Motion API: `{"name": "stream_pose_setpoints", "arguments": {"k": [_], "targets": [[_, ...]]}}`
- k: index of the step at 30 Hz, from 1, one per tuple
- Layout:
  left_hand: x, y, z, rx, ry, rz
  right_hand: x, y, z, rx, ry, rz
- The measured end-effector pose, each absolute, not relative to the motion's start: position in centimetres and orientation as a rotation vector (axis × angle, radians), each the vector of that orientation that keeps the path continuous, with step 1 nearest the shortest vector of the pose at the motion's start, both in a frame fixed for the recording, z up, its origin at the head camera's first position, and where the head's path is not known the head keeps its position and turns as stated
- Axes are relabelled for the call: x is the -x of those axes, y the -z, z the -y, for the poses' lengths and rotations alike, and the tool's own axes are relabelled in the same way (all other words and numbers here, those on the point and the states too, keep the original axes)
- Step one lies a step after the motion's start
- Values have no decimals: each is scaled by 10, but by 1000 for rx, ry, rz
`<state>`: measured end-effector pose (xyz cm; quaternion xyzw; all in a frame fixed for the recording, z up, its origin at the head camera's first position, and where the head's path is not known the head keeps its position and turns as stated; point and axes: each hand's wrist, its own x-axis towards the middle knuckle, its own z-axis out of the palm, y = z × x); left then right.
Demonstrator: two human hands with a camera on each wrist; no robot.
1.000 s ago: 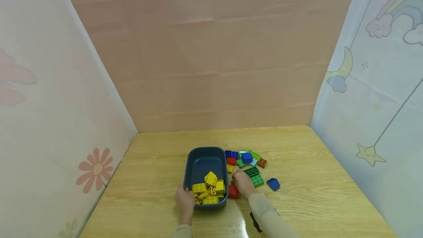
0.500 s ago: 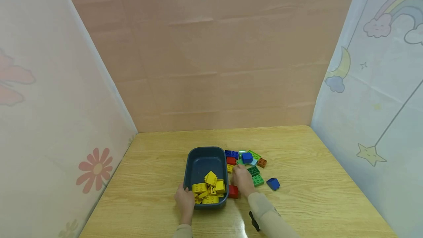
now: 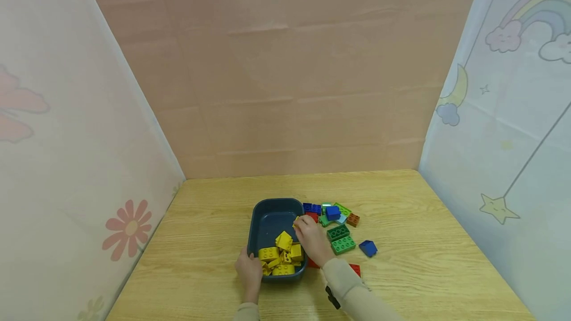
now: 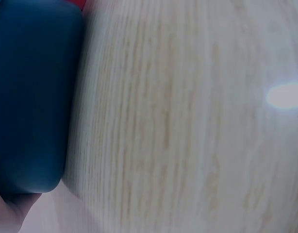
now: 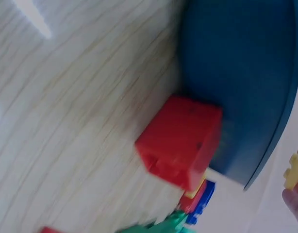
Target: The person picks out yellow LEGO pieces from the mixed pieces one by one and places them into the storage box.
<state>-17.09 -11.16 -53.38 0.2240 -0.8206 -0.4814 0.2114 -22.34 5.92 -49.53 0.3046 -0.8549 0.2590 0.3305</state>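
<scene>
A dark blue bin [image 3: 269,222] stands on the table, with a heap of yellow toy bricks [image 3: 268,253] in its near half. My left hand [image 3: 250,269] grips the bin's left rim near its front corner; in the left wrist view only a bit of that hand [image 4: 10,213] shows beside the bin [image 4: 32,97]. Over the bin's right rim, my right hand [image 3: 314,240] pinches a yellow toy brick [image 3: 296,221], whose studs show in the right wrist view as the brick [image 5: 295,167] sits at the fingertips. A red brick [image 5: 180,138] lies against the bin's outer side.
Right of the bin lie loose bricks: dark green [image 3: 338,232], bright green [image 3: 343,245], blue [image 3: 333,213] and brown [image 3: 353,219]. A blue brick [image 3: 368,248] lies apart. Another red brick [image 3: 356,269] shows beside the right sleeve. Walls border the table's back and sides.
My right hand has moved left from among the loose bricks to the bin's right rim, carrying a yellow brick. A red brick beside the sleeve is now uncovered. The left hand stays put.
</scene>
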Motion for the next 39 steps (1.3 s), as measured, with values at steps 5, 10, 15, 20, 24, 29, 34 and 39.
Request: {"name": "stream_pose_setpoints", "arguments": {"k": [5,10,15,20,24,29,34,39], "targets": [[172,534,112,-614,1333,2276,217,492,-47,-941,-679,2267],[173,536,113,-612,1319,2280,213,502,-37,-1074,-581,2276],[173,535,113,-605,1300,2279,207,505,-32,-1191,-518,2365],[172,534,112,-605,1300,2280,204,506,-30,-1263,-480,2510],[172,533,112,-611,1304,2277,202,507,-28,-1291,-429,2633],[173,533,112,-626,1291,2278,202,507,-29,-1314,-436,2625],[173,533,113,-636,1274,2290,207,507,-34,-1251,-596,2460],[173,535,113,-632,1317,2302,219,507,-43,-1022,-742,2269]]}}
